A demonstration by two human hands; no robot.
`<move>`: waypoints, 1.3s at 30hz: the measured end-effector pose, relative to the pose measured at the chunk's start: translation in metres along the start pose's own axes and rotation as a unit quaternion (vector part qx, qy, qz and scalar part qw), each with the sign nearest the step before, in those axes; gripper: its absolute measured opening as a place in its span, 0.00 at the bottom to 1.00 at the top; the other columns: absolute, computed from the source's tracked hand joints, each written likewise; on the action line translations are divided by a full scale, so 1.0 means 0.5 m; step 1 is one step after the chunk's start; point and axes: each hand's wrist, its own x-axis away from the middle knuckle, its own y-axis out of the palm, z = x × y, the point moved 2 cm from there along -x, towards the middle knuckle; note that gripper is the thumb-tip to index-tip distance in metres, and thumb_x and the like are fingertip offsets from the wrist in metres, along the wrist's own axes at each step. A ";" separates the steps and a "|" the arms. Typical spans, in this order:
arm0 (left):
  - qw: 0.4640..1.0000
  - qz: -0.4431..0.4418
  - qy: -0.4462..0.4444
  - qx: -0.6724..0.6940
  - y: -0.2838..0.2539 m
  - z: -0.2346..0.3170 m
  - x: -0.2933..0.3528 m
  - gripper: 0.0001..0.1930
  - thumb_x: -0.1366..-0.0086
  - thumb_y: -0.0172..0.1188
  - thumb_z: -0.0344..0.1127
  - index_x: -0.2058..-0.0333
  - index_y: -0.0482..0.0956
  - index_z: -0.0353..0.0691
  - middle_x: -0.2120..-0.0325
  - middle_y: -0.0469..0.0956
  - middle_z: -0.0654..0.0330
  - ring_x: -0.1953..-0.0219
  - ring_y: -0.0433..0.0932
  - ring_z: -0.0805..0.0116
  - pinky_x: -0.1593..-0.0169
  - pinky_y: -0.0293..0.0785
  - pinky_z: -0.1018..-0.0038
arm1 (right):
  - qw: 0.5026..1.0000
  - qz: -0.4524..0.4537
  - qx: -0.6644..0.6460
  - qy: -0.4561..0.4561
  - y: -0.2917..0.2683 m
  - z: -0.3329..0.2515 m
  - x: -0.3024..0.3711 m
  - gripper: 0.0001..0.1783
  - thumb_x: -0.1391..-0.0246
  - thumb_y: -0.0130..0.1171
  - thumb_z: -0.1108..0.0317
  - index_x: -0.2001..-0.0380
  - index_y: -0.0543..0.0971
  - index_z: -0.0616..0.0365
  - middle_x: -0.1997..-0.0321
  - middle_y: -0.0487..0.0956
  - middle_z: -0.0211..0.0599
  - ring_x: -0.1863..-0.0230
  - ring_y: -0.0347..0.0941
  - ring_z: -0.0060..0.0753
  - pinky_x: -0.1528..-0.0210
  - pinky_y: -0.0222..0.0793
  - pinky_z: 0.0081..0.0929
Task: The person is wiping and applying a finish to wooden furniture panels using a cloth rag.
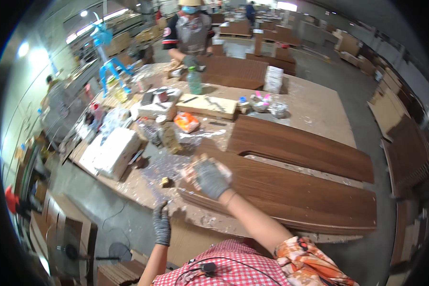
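Observation:
My right hand [211, 180], in a grey work glove, is closed on a crumpled pale pinkish rag [189, 172]. It presses the rag on the left end of a dark brown wooden panel [291, 190], which lies on others in a low stack. Beside the table's near edge is my left hand [161, 226], also gloved, its fingers stretched out along the edge and nothing visible in them. A small yellowish lump [165, 182] sits on the stained tabletop between the hands. Behind the near stack lies another dark brown panel [300, 145] with a curved edge.
White foam blocks [113, 151], a jar [169, 136], an orange-and-white packet [186, 122] and a green bottle [194, 81] crowd the table's left half. Across the table, a masked co-worker [189, 35] handles brown panels [233, 70]. More panels [407, 148] lean at the right.

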 end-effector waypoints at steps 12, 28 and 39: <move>0.980 -0.061 0.012 0.190 0.085 0.054 -0.204 0.12 0.32 0.54 0.31 0.52 0.77 0.34 0.60 0.79 0.63 0.62 0.76 0.73 0.53 0.72 0.75 | 0.926 0.266 0.205 0.175 -0.293 0.229 0.713 0.12 0.45 0.46 0.71 0.61 0.75 0.62 0.59 0.75 0.42 0.55 0.71 0.44 0.46 0.66 0.41; 0.936 -0.055 0.130 -0.324 0.246 0.094 -0.253 0.30 0.38 0.59 0.48 0.44 0.69 0.33 0.48 0.73 0.40 0.47 0.72 0.42 0.43 0.67 0.57 | 0.895 0.162 0.237 0.342 -0.341 -0.055 0.516 0.20 0.43 0.47 0.53 0.57 0.76 0.55 0.57 0.77 0.44 0.51 0.72 0.45 0.49 0.68 0.43; 0.952 -0.093 0.072 -0.281 0.248 0.163 -0.224 0.28 0.37 0.59 0.47 0.46 0.72 0.29 0.53 0.77 0.40 0.51 0.76 0.45 0.46 0.71 0.61 | 0.765 0.348 0.436 0.323 -0.514 0.252 0.807 0.13 0.49 0.51 0.64 0.62 0.82 0.46 0.58 0.80 0.44 0.53 0.73 0.46 0.52 0.69 0.43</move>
